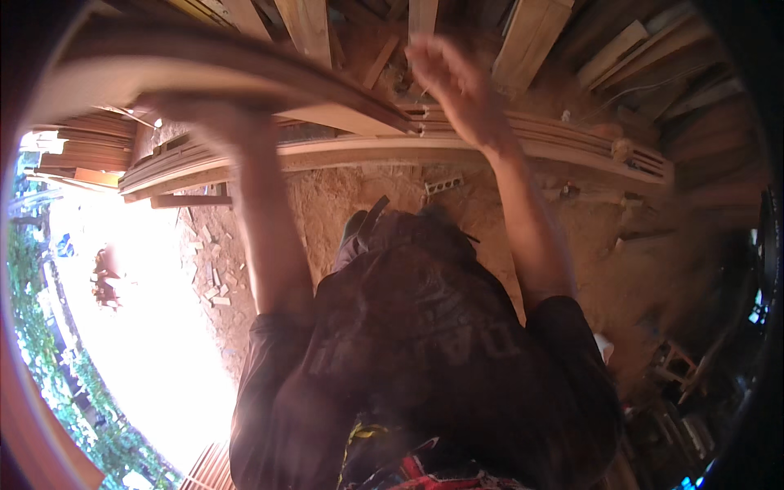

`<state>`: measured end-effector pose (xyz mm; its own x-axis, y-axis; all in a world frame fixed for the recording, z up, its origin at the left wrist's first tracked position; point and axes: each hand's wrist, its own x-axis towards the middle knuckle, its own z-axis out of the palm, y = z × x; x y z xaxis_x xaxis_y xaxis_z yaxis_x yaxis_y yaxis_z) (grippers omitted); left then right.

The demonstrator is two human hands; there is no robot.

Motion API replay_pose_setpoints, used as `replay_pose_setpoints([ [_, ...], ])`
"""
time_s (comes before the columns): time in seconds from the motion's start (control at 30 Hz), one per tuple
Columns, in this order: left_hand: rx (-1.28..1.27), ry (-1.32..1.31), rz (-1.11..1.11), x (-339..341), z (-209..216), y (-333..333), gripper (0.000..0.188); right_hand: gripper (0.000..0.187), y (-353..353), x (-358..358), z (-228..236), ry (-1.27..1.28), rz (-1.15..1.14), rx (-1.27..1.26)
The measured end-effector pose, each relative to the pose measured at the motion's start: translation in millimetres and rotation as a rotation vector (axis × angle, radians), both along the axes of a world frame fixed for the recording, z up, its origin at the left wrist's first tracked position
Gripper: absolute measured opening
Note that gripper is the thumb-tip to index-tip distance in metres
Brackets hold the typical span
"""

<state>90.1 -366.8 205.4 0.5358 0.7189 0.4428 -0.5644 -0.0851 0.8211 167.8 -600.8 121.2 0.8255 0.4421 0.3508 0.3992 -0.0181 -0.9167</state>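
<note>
My left hand [214, 116], smeared by motion, is at the lower edge of a long wooden board [220, 61] and appears to grip it. The board is blurred at its left part, and its narrow right end lies over a stack of long grooved wooden pieces [555, 147]. My right hand [459, 86] is raised past the board's right end, apart from it. Its fingers are stretched out and hold nothing.
Timber planks [531, 41] lean and lie along the far side. Wood offcuts [214, 282] litter the dirt floor [327, 192] at left. A small block with holes [443, 186] sits below the stack. Stacked boards [94, 143] stand at far left, beside a bright opening.
</note>
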Motion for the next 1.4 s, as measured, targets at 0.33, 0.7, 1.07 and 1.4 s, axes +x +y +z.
replay_pose_setpoints([
  [0.33, -0.687, -0.138, 0.022, -128.7, -38.9, 132.3, 0.088, 0.026, 9.2, -66.8, -46.8, 0.138, 0.185, 0.098],
  [0.7, -1.106, 0.016, 0.717, -244.7, -215.5, 52.9, 0.097, 0.029, 36.0, -67.4, -37.5, 0.001, 0.532, -0.032],
  [1.07, -1.512, 0.151, 0.222, -247.1, -305.1, -35.6, 0.08, 0.054, 87.9, -137.6, -29.3, 0.182, 0.774, -0.177],
  [1.4, -1.314, 0.522, -0.19, -223.1, -334.6, -54.2, 0.08, 0.09, 86.3, -149.8, -37.3, 0.308, 0.651, -0.378],
])
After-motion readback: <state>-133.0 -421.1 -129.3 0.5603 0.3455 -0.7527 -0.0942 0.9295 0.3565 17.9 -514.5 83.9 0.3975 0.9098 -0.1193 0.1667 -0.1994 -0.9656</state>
